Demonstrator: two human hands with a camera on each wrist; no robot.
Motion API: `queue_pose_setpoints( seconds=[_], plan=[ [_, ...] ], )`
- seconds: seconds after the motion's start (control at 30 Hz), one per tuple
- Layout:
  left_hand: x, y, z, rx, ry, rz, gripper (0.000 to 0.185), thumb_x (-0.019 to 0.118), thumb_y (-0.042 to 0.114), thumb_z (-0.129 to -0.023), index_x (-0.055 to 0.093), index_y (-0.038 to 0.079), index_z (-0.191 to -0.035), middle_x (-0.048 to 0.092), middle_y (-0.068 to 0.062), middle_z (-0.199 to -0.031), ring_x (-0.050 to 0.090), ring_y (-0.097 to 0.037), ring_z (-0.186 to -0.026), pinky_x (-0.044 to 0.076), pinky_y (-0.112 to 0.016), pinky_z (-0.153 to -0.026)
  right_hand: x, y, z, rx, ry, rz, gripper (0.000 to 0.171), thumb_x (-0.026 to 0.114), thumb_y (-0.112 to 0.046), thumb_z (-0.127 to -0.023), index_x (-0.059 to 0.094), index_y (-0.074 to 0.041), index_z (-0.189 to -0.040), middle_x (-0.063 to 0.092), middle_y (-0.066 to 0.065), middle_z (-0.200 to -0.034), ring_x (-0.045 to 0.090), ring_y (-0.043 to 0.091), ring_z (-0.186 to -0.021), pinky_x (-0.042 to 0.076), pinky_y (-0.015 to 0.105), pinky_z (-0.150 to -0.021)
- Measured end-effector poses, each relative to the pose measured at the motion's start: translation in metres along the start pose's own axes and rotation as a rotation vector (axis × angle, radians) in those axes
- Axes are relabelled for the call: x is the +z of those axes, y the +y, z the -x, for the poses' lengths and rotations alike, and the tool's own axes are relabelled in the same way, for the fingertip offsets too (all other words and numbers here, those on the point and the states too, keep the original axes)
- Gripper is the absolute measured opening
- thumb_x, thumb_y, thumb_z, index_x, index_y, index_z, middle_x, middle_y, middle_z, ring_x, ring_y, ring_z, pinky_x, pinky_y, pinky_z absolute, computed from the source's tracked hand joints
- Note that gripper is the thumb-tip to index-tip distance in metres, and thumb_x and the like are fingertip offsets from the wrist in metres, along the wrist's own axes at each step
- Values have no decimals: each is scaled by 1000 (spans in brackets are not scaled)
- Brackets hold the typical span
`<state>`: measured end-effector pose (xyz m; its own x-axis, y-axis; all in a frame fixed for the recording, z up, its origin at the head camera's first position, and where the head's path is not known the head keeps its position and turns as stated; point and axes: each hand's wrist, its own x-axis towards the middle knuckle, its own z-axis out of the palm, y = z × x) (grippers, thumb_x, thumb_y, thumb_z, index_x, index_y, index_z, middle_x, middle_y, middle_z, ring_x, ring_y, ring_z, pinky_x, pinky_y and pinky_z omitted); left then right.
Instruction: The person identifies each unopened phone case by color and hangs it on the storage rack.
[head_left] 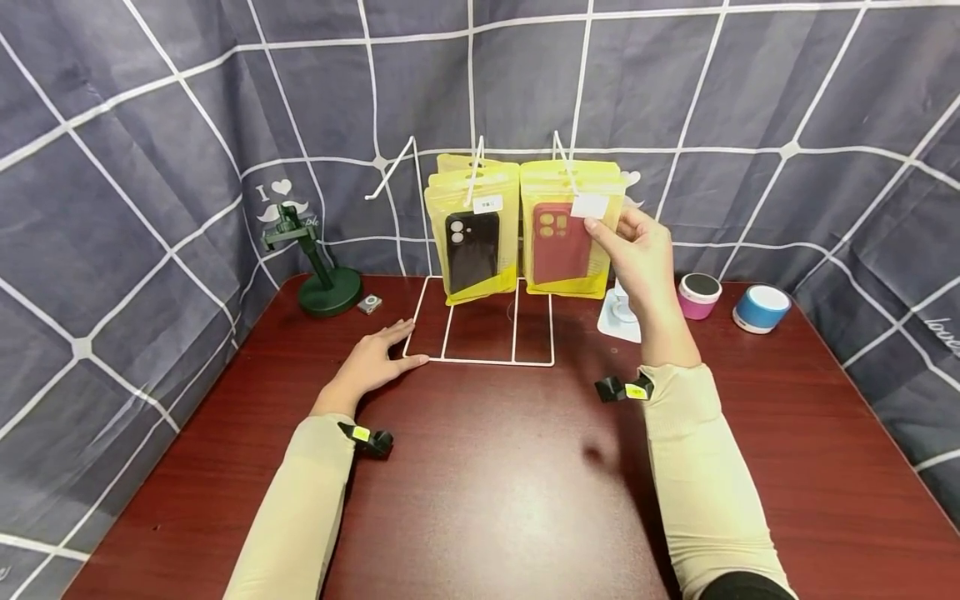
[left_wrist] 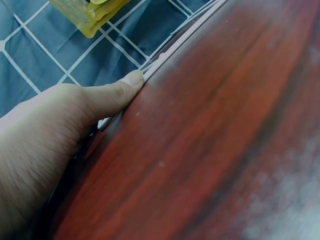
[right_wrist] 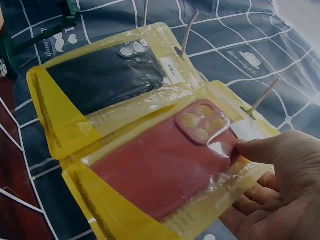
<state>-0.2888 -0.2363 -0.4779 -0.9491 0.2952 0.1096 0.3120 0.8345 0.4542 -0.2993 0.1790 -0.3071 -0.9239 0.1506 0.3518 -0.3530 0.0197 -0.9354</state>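
A white wire display rack (head_left: 480, 362) stands on the table, its prongs rising at the back. From its right prong hangs a yellow zip pouch with a red phone case (head_left: 558, 250) inside. My right hand (head_left: 647, 254) pinches this pouch at its right edge, thumb in front near the white label and fingers behind, as the right wrist view (right_wrist: 280, 185) also shows. A pouch with a black phone case (head_left: 472, 254) hangs on the middle prong, more yellow pouch behind it. At the base's front left corner, my left hand (head_left: 371, 367) rests with fingers extended, thumb (left_wrist: 112, 97) against the front wire.
A dark green phone stand (head_left: 330, 287) and a small square gadget (head_left: 370, 304) sit at the back left. Beyond my right hand are a white-based item (head_left: 621, 317), a pink speaker (head_left: 699, 296) and a blue one (head_left: 761, 309). A grey checked cloth (head_left: 300, 100) hangs behind.
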Motion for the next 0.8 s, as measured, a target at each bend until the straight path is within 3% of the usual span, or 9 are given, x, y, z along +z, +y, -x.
queue_pose_setpoints(
  seconds=[0.13, 0.33, 0.6, 0.8],
  plan=[
    [0, -1, 0, 0, -3, 8, 89, 60, 75, -84, 45, 21, -154, 39, -5, -159, 35, -29, -146, 31, -55, -115, -9, -4, 3, -16, 41, 48, 33, 82, -20, -86, 72, -1, -111, 74, -2, -89, 67, 13, -84, 51, 22, -78],
    [3, -2, -1, 3, -11, 9, 89, 60, 76, -84, 45, 22, -153, 39, -5, -159, 36, -30, -146, 32, -55, -115, -30, -9, 12, -26, 47, 13, 32, 81, -15, -86, 72, 0, -113, 75, -1, -93, 68, 14, -89, 51, 20, -82],
    [1, -7, 1, -4, 34, 41, 83, 61, 74, -84, 54, 22, -148, 47, -4, -154, 41, -28, -142, 34, -54, -113, -62, -1, 32, -23, -54, 361, 40, 77, -31, -91, 70, -7, -122, 74, -11, -97, 67, 3, -89, 48, 15, -73],
    [1, -9, 3, 7, 58, 26, 82, 61, 73, -86, 54, 20, -148, 49, -2, -152, 42, -27, -142, 35, -52, -114, -94, 22, 55, -92, -165, 578, 32, 74, -33, -93, 71, -13, -117, 74, -4, -103, 66, -4, -87, 49, 11, -71]
  ],
)
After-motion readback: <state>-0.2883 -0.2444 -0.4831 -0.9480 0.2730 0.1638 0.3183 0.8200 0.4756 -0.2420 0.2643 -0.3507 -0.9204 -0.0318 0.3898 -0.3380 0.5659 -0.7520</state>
